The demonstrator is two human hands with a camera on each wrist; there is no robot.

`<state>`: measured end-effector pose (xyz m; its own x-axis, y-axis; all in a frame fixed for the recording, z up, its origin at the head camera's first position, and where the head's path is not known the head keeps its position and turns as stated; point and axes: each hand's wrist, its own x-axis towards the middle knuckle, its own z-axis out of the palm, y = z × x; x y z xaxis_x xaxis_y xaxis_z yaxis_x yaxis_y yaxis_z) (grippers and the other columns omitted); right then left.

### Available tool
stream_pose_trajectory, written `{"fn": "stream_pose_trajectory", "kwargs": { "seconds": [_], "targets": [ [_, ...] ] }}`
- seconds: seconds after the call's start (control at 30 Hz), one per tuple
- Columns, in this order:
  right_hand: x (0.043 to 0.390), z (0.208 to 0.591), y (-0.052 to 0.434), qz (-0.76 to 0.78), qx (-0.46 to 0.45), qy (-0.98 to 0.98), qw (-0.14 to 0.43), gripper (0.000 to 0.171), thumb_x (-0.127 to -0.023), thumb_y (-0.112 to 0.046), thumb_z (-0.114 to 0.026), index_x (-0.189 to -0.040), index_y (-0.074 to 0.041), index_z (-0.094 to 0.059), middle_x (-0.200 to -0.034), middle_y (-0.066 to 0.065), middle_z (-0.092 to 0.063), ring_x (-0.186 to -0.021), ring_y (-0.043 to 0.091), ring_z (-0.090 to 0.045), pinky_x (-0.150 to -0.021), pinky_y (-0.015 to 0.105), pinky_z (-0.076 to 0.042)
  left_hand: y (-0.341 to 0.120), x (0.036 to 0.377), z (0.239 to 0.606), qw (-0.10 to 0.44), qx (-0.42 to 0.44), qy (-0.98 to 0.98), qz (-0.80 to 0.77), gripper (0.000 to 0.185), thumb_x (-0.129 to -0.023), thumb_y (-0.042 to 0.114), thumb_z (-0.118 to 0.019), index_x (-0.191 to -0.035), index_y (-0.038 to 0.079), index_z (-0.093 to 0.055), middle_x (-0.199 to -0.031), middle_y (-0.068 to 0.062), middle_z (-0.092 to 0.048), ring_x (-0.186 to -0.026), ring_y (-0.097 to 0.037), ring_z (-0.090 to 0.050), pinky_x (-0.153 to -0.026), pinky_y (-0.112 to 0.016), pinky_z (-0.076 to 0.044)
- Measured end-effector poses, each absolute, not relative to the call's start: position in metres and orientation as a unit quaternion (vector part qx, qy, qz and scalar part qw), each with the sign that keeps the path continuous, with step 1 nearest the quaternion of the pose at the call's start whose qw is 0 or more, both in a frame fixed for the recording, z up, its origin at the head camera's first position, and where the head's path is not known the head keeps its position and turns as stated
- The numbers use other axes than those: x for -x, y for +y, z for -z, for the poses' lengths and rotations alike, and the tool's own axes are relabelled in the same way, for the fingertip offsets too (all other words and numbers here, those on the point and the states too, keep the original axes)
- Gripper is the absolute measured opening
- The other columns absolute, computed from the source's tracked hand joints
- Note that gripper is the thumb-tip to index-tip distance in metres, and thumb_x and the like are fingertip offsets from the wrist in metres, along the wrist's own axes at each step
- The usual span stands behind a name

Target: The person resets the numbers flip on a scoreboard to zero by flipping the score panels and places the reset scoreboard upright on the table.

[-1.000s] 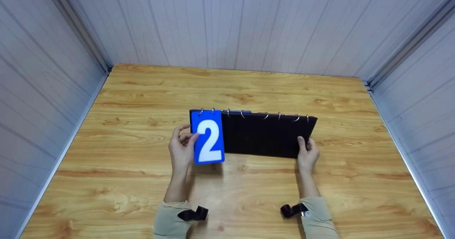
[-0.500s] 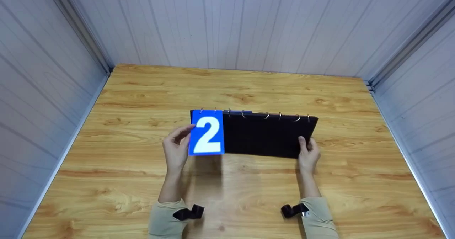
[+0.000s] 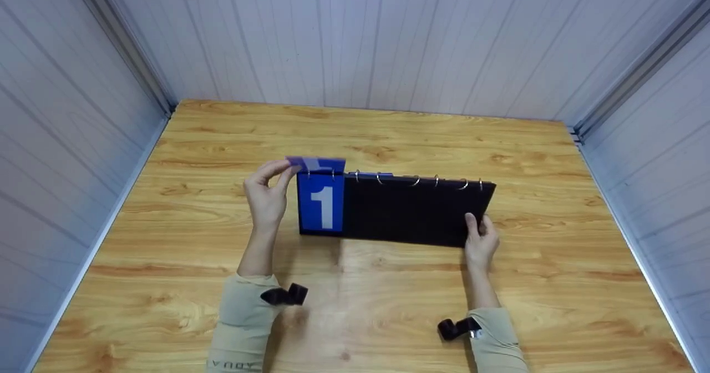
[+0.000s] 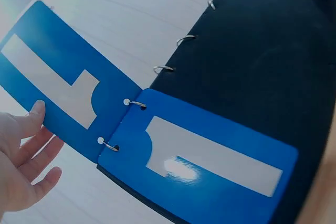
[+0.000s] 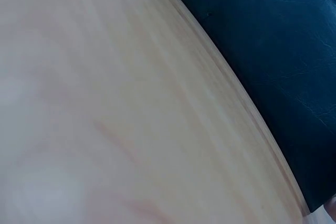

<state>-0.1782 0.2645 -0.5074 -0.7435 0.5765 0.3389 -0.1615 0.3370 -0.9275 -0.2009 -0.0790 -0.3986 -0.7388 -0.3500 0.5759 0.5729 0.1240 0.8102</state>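
Observation:
A black flip scoreboard (image 3: 407, 212) leans on the wooden surface, with metal rings along its top edge. At its left end hangs a blue number card (image 3: 321, 202) with a white 1. Another blue card (image 3: 316, 165) is lifted above the rings, its white 1 seen upside down. My left hand (image 3: 266, 195) pinches that lifted card by its outer edge; in the left wrist view the thumb (image 4: 38, 107) lies on its face and other fingers are partly behind. My right hand (image 3: 481, 244) grips the scoreboard's lower right edge, thumb in front.
The wood-grain table (image 3: 377, 306) extends around the scoreboard. Pale panel walls (image 3: 355, 40) stand at the back and both sides. A bit of blue (image 3: 370, 174) shows behind the scoreboard's top edge. Black wrist cameras (image 3: 288, 294) sit on both sleeves.
My left hand has moved up and left, swinging the card with the 2 up over the rings. A card showing 1 is now exposed beneath. The right hand has stayed put.

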Motion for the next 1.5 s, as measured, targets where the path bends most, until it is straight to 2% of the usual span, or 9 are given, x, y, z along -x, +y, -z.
{"fn": "stream_pose_trajectory", "kwargs": {
  "seconds": [0.23,0.4,0.73,0.97,1.07,1.17,1.3,1.4,1.5],
  "targets": [
    [0.178,0.507,0.263,-0.557,0.133,-0.748,0.336,0.019,-0.083,-0.003,-0.061,-0.074,0.012,-0.053,-0.054,0.011,-0.044,-0.05,0.004,-0.036,-0.049,0.016,-0.029,-0.079,0.229,0.387,0.344,0.05,-0.711,0.612,0.01,-0.074,0.001,-0.069,-0.079,-0.007,-0.067,-0.077,-0.017,-0.065,-0.067,-0.012,-0.058,-0.066,-0.022,-0.045],
    [0.183,0.515,0.268,-0.545,0.13,-0.755,0.341,0.022,-0.083,-0.006,-0.061,-0.072,0.01,-0.052,-0.052,0.003,-0.041,-0.05,0.004,-0.034,-0.049,0.017,-0.027,-0.08,0.246,0.384,0.322,0.033,-0.744,0.585,0.017,-0.075,0.012,-0.07,-0.082,-0.004,-0.069,-0.078,-0.013,-0.066,-0.067,-0.016,-0.057,-0.063,-0.023,-0.044],
    [0.197,0.539,0.278,-0.552,0.137,-0.751,0.335,0.02,-0.082,-0.012,-0.063,-0.079,0.007,-0.059,-0.057,-0.004,-0.05,-0.054,0.002,-0.043,-0.053,0.017,-0.035,-0.079,0.272,0.387,0.242,-0.012,-0.801,0.547,0.021,-0.081,0.015,-0.065,-0.092,-0.004,-0.067,-0.084,-0.013,-0.065,-0.068,-0.016,-0.055,-0.06,-0.021,-0.043],
    [0.198,0.541,0.278,-0.546,0.126,-0.752,0.346,0.023,-0.082,-0.011,-0.064,-0.071,0.007,-0.054,-0.054,-0.007,-0.042,-0.053,0.005,-0.037,-0.05,0.018,-0.031,-0.08,0.28,0.395,0.181,-0.043,-0.828,0.529,0.022,-0.084,0.015,-0.062,-0.096,-0.003,-0.066,-0.087,-0.012,-0.064,-0.073,-0.017,-0.055,-0.064,-0.024,-0.045],
    [0.198,0.54,0.278,-0.553,0.121,-0.748,0.345,0.021,-0.082,-0.009,-0.063,-0.073,0.008,-0.056,-0.054,-0.008,-0.043,-0.052,0.004,-0.038,-0.05,0.017,-0.032,-0.08,0.282,0.397,0.172,-0.047,-0.84,0.513,0.022,-0.083,0.014,-0.063,-0.096,-0.003,-0.066,-0.087,-0.014,-0.064,-0.075,-0.019,-0.056,-0.065,-0.026,-0.045],
    [0.198,0.539,0.278,-0.556,0.116,-0.747,0.346,0.018,-0.082,-0.006,-0.063,-0.074,0.009,-0.057,-0.054,-0.004,-0.044,-0.052,0.003,-0.038,-0.05,0.017,-0.031,-0.081,0.283,0.398,0.162,-0.054,-0.853,0.493,0.021,-0.083,0.013,-0.063,-0.095,-0.004,-0.066,-0.086,-0.014,-0.064,-0.075,-0.02,-0.057,-0.065,-0.027,-0.045],
    [0.191,0.526,0.271,-0.569,0.112,-0.739,0.343,0.015,-0.082,-0.002,-0.061,-0.076,0.011,-0.057,-0.053,0.008,-0.047,-0.051,0.003,-0.039,-0.051,0.015,-0.032,-0.082,0.282,0.401,0.148,-0.069,-0.868,0.469,0.023,-0.084,0.015,-0.062,-0.097,-0.003,-0.066,-0.085,-0.014,-0.064,-0.074,-0.02,-0.057,-0.064,-0.028,-0.046],
    [0.185,0.515,0.265,-0.576,0.116,-0.735,0.34,0.014,-0.082,-0.001,-0.06,-0.078,0.012,-0.057,-0.056,0.017,-0.05,-0.051,0.003,-0.041,-0.051,0.014,-0.034,-0.083,0.28,0.404,0.159,-0.066,-0.872,0.459,0.026,-0.084,0.018,-0.062,-0.098,-0.003,-0.066,-0.085,-0.013,-0.063,-0.075,-0.02,-0.056,-0.065,-0.029,-0.046],
    [0.182,0.51,0.263,-0.574,0.115,-0.735,0.34,0.016,-0.083,-0.001,-0.059,-0.079,0.013,-0.056,-0.056,0.015,-0.05,-0.052,0.003,-0.041,-0.051,0.014,-0.034,-0.084,0.276,0.407,0.182,-0.053,-0.868,0.458,0.026,-0.084,0.02,-0.062,-0.095,-0.003,-0.066,-0.083,-0.013,-0.064,-0.074,-0.02,-0.056,-0.066,-0.03,-0.045]
  ]
}}
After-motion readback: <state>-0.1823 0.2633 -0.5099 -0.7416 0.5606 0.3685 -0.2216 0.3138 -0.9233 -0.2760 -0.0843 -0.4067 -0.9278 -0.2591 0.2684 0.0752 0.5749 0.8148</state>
